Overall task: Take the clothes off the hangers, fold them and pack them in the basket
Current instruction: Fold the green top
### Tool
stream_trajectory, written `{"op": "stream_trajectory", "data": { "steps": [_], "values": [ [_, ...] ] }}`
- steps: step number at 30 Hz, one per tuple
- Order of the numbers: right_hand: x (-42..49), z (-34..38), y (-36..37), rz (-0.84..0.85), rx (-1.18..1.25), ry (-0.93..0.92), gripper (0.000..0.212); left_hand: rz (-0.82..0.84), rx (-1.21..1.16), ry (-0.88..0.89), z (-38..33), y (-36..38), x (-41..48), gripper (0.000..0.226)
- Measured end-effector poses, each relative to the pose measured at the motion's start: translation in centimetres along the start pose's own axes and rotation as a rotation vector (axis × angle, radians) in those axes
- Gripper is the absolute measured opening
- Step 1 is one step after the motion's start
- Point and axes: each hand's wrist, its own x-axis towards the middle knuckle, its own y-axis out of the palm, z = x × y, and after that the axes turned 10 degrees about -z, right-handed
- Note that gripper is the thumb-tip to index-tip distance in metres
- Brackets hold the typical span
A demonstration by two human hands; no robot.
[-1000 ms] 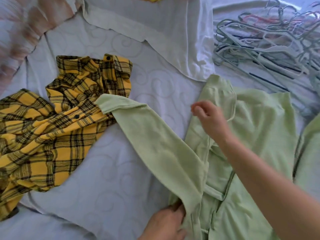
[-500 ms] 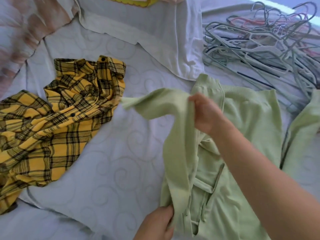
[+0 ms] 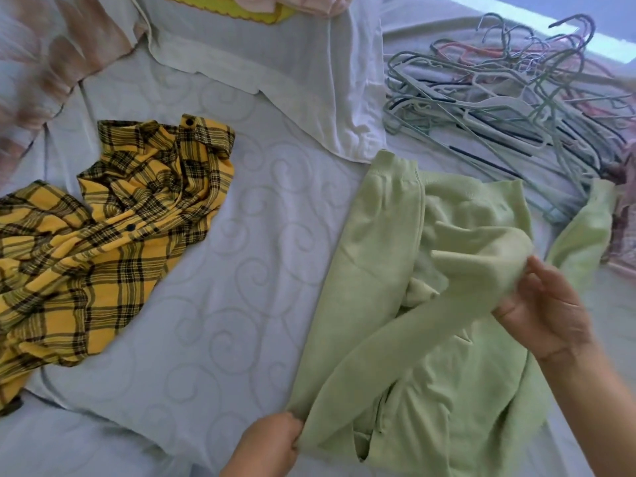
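Right hand [image 3: 540,315]: fingers curled, pinching the far end of a green sleeve [image 3: 447,304]; that end is blurred, so the exact grip is hard to read. Left hand [image 3: 272,442]: at the bottom edge of view, fingers closed on the near left edge of the green sweater [image 3: 447,390], about where the sleeve joins the body.

Key relation: the sleeve runs as 1 long band between the 2 hands, from low left up to high right, crossing diagonally over the sweater's body. The right hand is over the right half of the sweater, the left hand at its near left corner. Judgement: the sleeve looks mid-fold across the chest; it seems the next move depends on laying that band flat on the body.

Sweater lies on the pale bedcover [image 3: 241,304], long axis running away from the person, ribbed end [image 3: 395,170] farthest out. Its other sleeve [image 3: 581,235] trails off to the right.

Left of it, well apart: a yellow plaid shirt [image 3: 113,235], crumpled, not folded. Beyond: a white garment [image 3: 292,70]. Far right: a pile of bare hangers [image 3: 499,108].

Containers: a yellow rim [image 3: 254,13] at top edge may be the basket; pink cloth [image 3: 309,3] shows above it, but I can't tell if it's inside.
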Motion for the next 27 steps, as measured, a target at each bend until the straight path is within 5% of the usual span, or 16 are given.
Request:
{"op": "stream_trajectory", "data": {
  "steps": [4,5,7,9,11,13,17,19,22,27],
  "values": [
    [0.6,-0.7,2.2,-0.047,-0.239,0.101,0.065,-0.023,-0.142,0.058,-1.0,1.0,0.3,0.076],
    [0.6,-0.4,2.9,-0.060,-0.339,0.057,0.056,-0.039,-0.268,0.056,-1.3,1.4,0.4,0.081],
    [0.5,0.7,5.0,-0.055,-0.366,-0.060,0.014,-0.106,-0.592,-0.001,-1.7,1.8,0.2,0.054],
    [1.2,2.1,7.3,-0.002,-0.344,-0.192,0.022,-0.124,-0.987,-0.104,-1.2,1.9,0.0,0.048],
    [2.7,3.3,9.5,0.024,-0.337,-0.269,0.025,-0.080,-1.288,-0.172,-0.1,2.1,0.5,0.079],
    [6.0,3.7,10.5,-0.025,-0.336,-0.291,0.023,-0.066,-1.413,-0.231,0.7,2.3,1.2,0.098],
    [12.9,1.2,9.4,-0.249,-0.507,-0.207,0.030,-0.135,-1.437,-0.304,0.7,2.7,2.2,0.101],
    [14.4,0.0,8.6,-0.293,-0.558,-0.202,0.024,-0.141,-1.434,-0.334,0.8,3.1,2.2,0.085],
    [14.7,-0.2,8.3,-0.291,-0.530,-0.249,0.027,-0.167,-1.359,-0.346,0.5,3.3,1.3,0.017],
    [15.0,0.2,9.4,-0.202,-0.411,-0.302,0.025,-0.213,-1.200,-0.310,0.3,3.6,-0.3,0.005]
  ]
}}
